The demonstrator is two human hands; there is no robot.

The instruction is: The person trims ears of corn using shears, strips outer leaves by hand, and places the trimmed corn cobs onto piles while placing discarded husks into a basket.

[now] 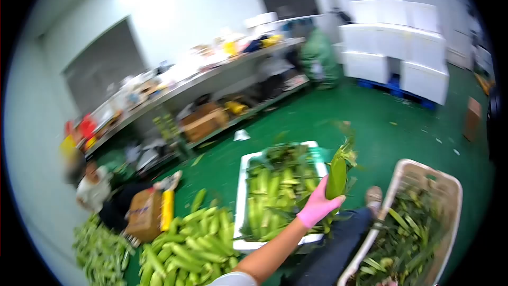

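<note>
My left hand (pixel 319 203), in a pink glove, is wrapped round the lower end of an ear of corn (pixel 337 176). The ear stands upright in its green husk, with loose leaves and silk at its top. Behind and below it, a white foam box (pixel 242 196) holds more green ears of corn (pixel 272 185). A heap of husked-looking pale green ears (pixel 198 243) lies on the floor left of the box. My right hand is not in view.
A crate (pixel 453 201) with leaves and husks stands right of my leg (pixel 333 249). At left, a person (pixel 95 188) sits by a cardboard box (pixel 144 214) and a leafy pile (pixel 100 246). Cluttered shelves (pixel 206 77) line the wall; white boxes (pixel 391 42) are stacked at back right.
</note>
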